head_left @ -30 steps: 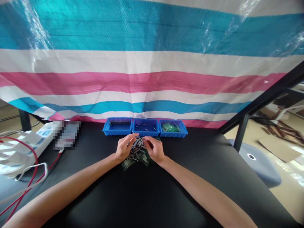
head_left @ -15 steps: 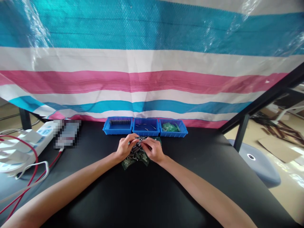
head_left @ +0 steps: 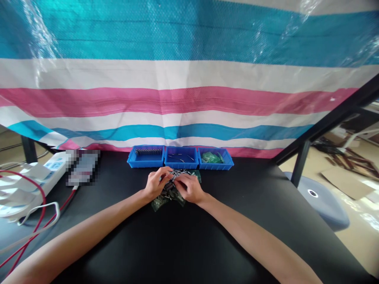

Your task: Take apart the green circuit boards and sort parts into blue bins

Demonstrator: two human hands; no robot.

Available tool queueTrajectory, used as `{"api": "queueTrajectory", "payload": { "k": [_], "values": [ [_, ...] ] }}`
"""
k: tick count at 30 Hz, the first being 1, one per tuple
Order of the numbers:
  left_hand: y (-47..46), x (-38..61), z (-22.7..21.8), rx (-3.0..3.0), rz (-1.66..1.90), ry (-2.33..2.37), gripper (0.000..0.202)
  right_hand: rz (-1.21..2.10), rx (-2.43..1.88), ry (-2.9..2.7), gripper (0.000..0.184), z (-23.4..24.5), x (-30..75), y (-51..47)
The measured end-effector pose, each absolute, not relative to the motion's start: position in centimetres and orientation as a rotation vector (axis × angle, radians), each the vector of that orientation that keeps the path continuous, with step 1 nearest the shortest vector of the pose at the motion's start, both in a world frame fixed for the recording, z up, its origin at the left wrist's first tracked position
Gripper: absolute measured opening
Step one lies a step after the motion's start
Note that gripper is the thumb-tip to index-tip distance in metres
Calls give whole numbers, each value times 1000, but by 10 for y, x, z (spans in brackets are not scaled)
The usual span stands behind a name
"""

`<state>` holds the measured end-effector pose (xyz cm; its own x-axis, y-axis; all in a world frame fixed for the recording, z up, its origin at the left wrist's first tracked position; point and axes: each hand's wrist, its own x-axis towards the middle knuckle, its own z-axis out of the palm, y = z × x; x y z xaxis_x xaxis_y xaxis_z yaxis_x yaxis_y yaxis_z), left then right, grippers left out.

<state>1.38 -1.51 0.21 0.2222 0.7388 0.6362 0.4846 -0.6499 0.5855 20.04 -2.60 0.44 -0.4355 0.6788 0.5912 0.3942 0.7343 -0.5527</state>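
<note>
My left hand point(head_left: 155, 184) and my right hand point(head_left: 191, 187) are close together over a heap of small metal parts point(head_left: 171, 192), which lies on greenish plastic bags point(head_left: 158, 204). The left thumb and fingers are bent into a pinch at the heap's upper edge. Opposite them, the right fingers curl inward in a pinch too. Whatever small piece each one grips is too small and too covered to name. Thin shiny pins point(head_left: 179, 172) stick out between the fingertips.
Just behind the heap stand three blue bins: one with a row of small cylinders point(head_left: 148, 152), one with thin metal pins point(head_left: 181, 159), one with a green plastic bag point(head_left: 211, 157). A power strip point(head_left: 56, 163) and red and white cables lie left. A striped sheet point(head_left: 177, 100) hangs behind.
My right hand has shifted slightly, its fingers now flatter over the heap and showing more metal pins behind them. The left hand stays almost in place.
</note>
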Motion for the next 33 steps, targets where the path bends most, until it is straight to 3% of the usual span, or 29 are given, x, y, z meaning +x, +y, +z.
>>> {"api": "queueTrajectory", "payload": {
  "k": [23,33],
  "values": [
    [-16,16,10,2258,1338,1074,25,442,-912,-1978,19,6,201,-28],
    [-17,17,10,2236,1343,1161,22,568,-1200,-1549,33,10,204,-16]
  ]
}}
